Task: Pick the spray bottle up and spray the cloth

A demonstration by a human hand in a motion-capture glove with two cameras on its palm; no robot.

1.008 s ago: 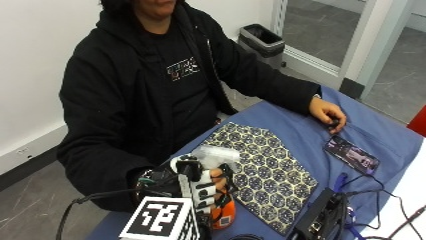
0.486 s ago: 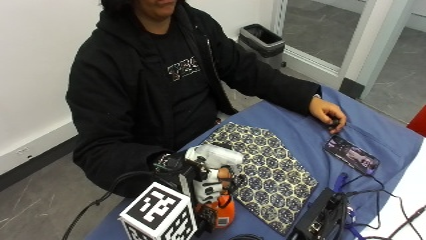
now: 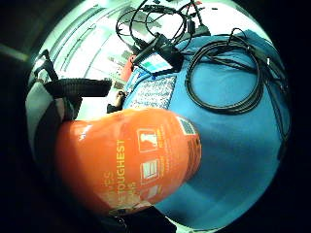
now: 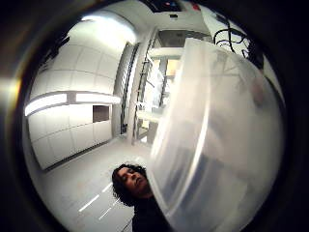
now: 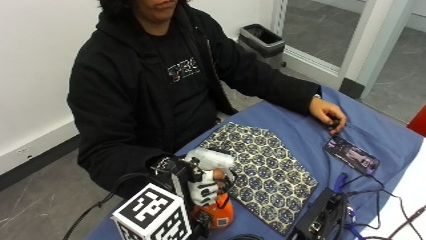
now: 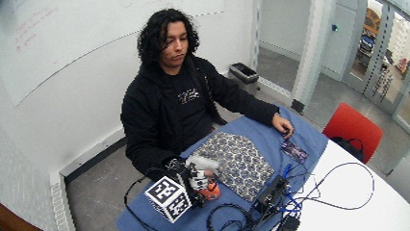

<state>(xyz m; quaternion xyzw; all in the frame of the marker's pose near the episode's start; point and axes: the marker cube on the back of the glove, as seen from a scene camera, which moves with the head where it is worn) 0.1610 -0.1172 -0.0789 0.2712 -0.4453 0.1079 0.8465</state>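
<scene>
At the near end of the blue-covered desk (image 5: 393, 140), the gloved right hand (image 5: 203, 185) is wrapped round the neck of an orange plastic spray bottle with a white trigger head (image 5: 214, 212), its base seemingly just at or barely off the desk; I cannot tell which. The patterned hexagon-print cloth (image 5: 269, 172) lies flat just beside it, toward the person's bare left hand (image 5: 327, 114), which rests farther along the desk. The pick-up step looks under way; next, I judge, the nozzle must be aimed at the cloth and the trigger squeezed.
</scene>
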